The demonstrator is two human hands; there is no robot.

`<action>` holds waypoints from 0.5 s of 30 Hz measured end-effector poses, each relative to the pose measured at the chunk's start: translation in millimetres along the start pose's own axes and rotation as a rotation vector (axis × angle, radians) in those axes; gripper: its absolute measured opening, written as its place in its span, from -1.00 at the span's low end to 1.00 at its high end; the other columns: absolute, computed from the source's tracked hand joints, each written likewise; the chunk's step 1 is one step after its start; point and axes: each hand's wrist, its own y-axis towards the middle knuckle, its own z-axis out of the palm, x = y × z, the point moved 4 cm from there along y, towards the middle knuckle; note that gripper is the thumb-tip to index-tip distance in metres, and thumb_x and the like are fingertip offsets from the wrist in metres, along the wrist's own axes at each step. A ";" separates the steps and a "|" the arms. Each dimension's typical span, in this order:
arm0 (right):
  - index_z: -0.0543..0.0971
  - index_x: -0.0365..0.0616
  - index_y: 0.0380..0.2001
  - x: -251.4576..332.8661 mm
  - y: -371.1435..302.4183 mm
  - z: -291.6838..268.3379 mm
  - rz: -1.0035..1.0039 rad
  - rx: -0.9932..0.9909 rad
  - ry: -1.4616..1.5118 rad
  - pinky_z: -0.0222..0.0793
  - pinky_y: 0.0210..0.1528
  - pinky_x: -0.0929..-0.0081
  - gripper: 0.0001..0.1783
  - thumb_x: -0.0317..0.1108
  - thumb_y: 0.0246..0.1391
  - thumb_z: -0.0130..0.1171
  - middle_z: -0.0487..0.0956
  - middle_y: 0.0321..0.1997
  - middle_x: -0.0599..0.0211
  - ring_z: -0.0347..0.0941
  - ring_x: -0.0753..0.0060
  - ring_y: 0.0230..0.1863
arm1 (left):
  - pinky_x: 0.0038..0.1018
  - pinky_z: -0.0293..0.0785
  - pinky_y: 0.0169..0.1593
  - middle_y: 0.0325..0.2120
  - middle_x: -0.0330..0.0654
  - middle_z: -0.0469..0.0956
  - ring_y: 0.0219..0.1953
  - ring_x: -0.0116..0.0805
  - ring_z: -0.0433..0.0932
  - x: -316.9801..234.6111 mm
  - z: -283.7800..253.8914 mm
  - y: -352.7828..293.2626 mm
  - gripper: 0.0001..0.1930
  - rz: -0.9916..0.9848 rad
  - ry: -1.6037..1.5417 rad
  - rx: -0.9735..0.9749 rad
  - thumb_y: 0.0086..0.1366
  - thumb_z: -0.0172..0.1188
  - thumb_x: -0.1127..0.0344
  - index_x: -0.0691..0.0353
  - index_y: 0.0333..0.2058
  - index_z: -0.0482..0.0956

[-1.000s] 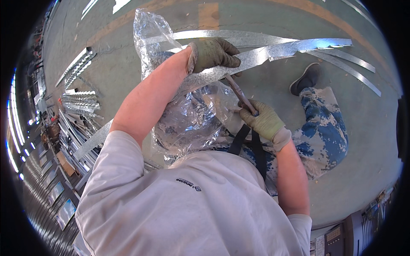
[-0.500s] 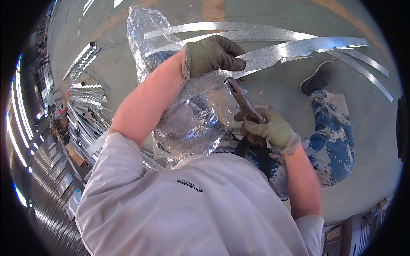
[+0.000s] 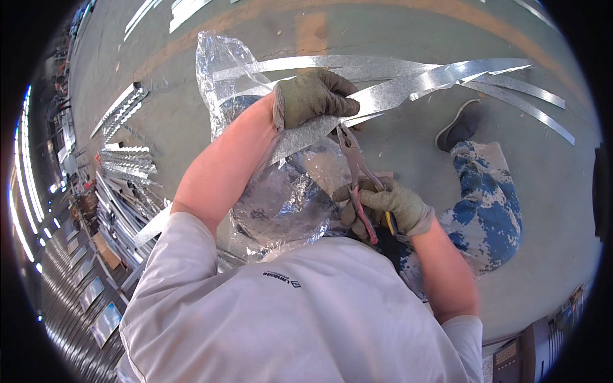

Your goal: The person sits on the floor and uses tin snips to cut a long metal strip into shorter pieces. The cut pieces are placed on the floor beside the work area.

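My left hand [image 3: 316,99], in a grey-green work glove, is closed round a long galvanized sheet-metal strip [image 3: 389,96]. The strip runs from under my left forearm out to the right, its far part bent and twisted. In my right hand [image 3: 393,205], gloved alike, are pliers [image 3: 356,169] with red and yellow-black handle grips. Their jaws point up and meet the lower edge of the strip just below my left fingers; whether they bite on it I cannot tell. Clear plastic film [image 3: 281,198] covers my left leg, beneath the strip.
More metal strips [image 3: 511,86] lie on the green floor ahead and to the right. Perforated metal profiles [image 3: 128,159] are heaped at the left. My right leg [image 3: 485,198], in blue camouflage trousers with a dark shoe [image 3: 461,124], is bent at the right.
The pliers have turned, so their jaws and both coloured handles now show, with the handles spread. The strip and my left hand sit slightly lower in view.
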 end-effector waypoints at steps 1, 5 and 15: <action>0.63 -0.31 0.33 0.3 -3.8 7.0 0.000 -0.050 -0.015 0.70 -0.14 0.35 -0.51 -0.19 0.53 0.35 0.80 0.01 0.14 0.77 0.31 -0.13 | -0.41 0.68 0.10 -0.07 -0.10 0.85 -0.06 -0.39 0.77 -15.4 6.6 -11.1 -0.55 -0.042 0.059 -0.059 0.33 0.62 0.29 0.40 0.12 0.80; 0.61 -0.24 0.36 -5.2 -13.9 20.1 -0.039 -0.250 -0.132 0.70 -0.14 0.37 -0.52 -0.19 0.56 0.32 0.80 0.01 0.18 0.76 0.35 -0.15 | -0.34 0.62 0.22 0.00 -0.11 0.83 0.05 -0.32 0.74 0.4 -0.7 4.7 -0.48 0.080 0.344 -0.076 0.31 0.64 0.16 0.33 0.15 0.81; 0.53 -0.22 0.44 -22.5 -10.6 -8.5 -0.114 -0.473 -0.431 0.68 -0.07 0.36 -0.41 -0.10 0.56 0.33 0.75 0.12 0.25 0.72 0.36 -0.01 | -0.30 0.58 0.27 0.02 -0.12 0.82 0.12 -0.29 0.70 -7.1 5.6 1.3 -0.46 0.021 0.249 -0.051 0.33 0.66 0.07 0.27 0.16 0.81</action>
